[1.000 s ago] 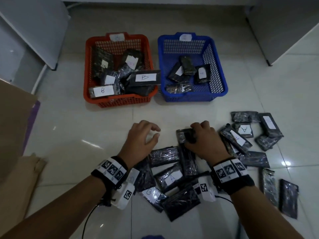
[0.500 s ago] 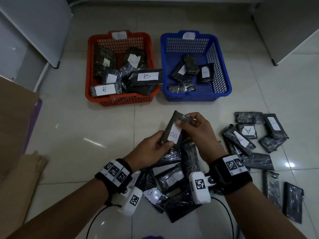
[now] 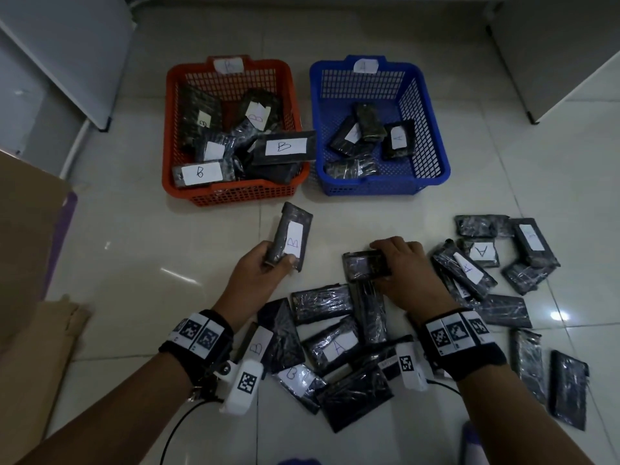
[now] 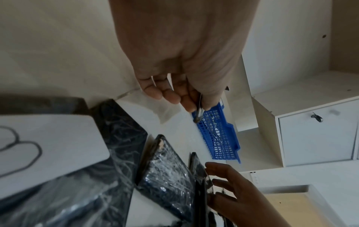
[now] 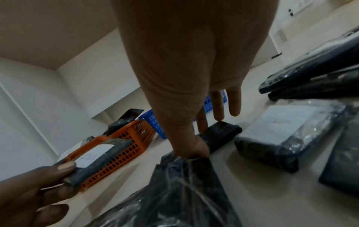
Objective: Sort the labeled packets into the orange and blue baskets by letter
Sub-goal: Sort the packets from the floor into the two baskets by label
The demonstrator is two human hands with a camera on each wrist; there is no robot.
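Observation:
My left hand (image 3: 278,260) holds a dark wrapped packet (image 3: 292,236) with a white "B" label, lifted above the floor in front of the orange basket (image 3: 231,196). That basket is tagged B and holds several B packets. To its right, the blue basket (image 3: 379,189) is tagged A and holds a few packets. My right hand (image 3: 385,263) is down on the floor pile. Thumb and fingers grip the two ends of an unlabeled-side dark packet (image 3: 365,265), also seen in the right wrist view as the dark packet (image 5: 219,133).
Several loose packets (image 3: 335,347) lie on the tiled floor under and right of my hands, some marked A (image 3: 469,266) or B (image 3: 292,374). Brown cardboard (image 3: 27,263) lies at the left. White cabinets (image 3: 67,45) stand behind the baskets on both sides.
Both hands held the B packet up half a second ago. The right hand has let go and dropped to a packet on the pile; the left hand carried the B packet leftward.

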